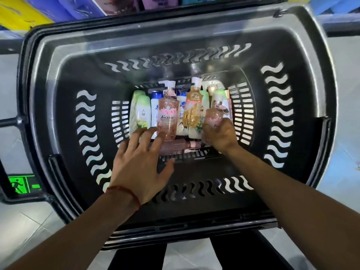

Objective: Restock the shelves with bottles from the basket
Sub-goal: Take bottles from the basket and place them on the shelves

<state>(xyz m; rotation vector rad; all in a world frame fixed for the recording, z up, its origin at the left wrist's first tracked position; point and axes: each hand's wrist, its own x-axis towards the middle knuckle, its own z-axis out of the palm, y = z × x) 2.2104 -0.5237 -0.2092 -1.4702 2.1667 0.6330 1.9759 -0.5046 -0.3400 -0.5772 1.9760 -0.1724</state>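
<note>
A deep black plastic basket [64,94] holds several bottles on its floor. My right hand [220,135] grips a small pink clear bottle [214,114] by its lower part. My left hand [140,162] reaches in with fingers spread and straight, fingertips at the base of a taller pink "Kustie" pump bottle [168,114]. Between them lies an amber pump bottle [193,106]. Green-and-white bottles [142,112] and blue-capped white bottles [155,102] lie underneath. Another pink bottle [175,148] lies crosswise near my hands.
Shelf edges with yellow, blue and purple packages [81,6] run along the top, beyond the basket's far rim. A pale tiled floor [29,227] lies around the basket. A green exit sign [21,185] shows low on the left.
</note>
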